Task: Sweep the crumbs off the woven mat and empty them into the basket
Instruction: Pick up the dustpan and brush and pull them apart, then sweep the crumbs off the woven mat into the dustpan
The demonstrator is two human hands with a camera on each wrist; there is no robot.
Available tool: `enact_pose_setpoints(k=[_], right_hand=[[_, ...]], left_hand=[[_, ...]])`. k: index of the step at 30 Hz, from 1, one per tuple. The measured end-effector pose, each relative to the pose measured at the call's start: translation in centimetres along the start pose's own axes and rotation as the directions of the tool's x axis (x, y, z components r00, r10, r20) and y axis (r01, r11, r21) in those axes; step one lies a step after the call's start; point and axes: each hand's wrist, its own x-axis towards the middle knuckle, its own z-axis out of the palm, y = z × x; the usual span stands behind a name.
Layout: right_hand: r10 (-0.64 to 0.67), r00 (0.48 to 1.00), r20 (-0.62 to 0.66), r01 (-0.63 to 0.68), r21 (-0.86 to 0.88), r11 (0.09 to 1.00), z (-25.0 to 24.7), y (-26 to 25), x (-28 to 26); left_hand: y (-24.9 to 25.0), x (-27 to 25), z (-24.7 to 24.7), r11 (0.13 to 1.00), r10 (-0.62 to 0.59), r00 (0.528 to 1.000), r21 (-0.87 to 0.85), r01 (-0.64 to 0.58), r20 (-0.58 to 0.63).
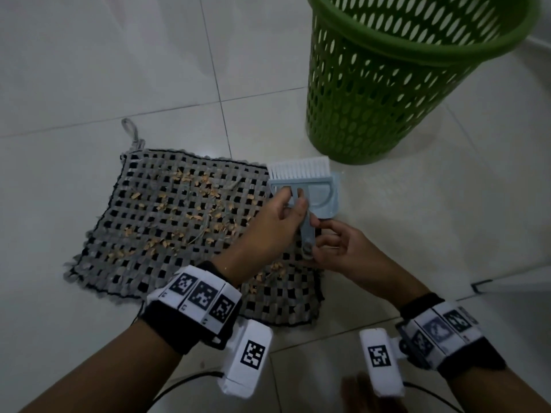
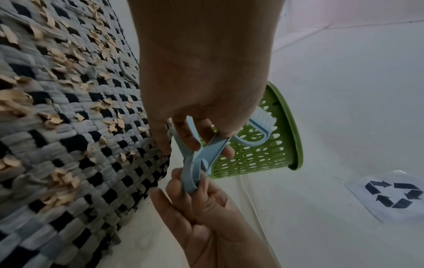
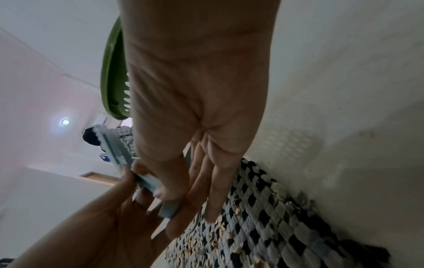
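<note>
A grey and black woven mat (image 1: 167, 234) lies on the floor, strewn with tan crumbs (image 1: 185, 177). Over its right edge I hold a light blue brush and dustpan set (image 1: 316, 192), white bristles (image 1: 301, 168) pointing away from me. My left hand (image 1: 286, 210) curls its fingers round the handles just below the brush head. My right hand (image 1: 325, 239) pinches the handles' lower end. In the left wrist view the two handles (image 2: 201, 154) spread apart above the right hand's fingertips (image 2: 181, 179). The green perforated basket (image 1: 402, 84) stands upright at the back right.
The floor is pale glossy tile (image 1: 89, 70). A sheet with a black recycling symbol (image 2: 394, 196) lies on it right of the basket (image 2: 263, 154). A black cable (image 1: 190, 380) trails near my wrists. A wall base (image 1: 512, 278) runs along the right.
</note>
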Motion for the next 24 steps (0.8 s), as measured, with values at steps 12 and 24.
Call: enact_pose_setpoints(k=[12,24], right_hand=[[0.218,0.975,-0.052,-0.224,-0.21,0.952,0.5,-1.2,2.6],[-0.154,0.982,0.11,0.181,-0.785,0.593,5.7,-6.3,7.6]], left_hand=[[3.1,-1.5,-8.6,0.955,-0.093,0.993,0.274,0.111,-0.079],[8.7,-0.7,-22.8,0.24,0.07,0.97,0.948,0.209,-0.231]])
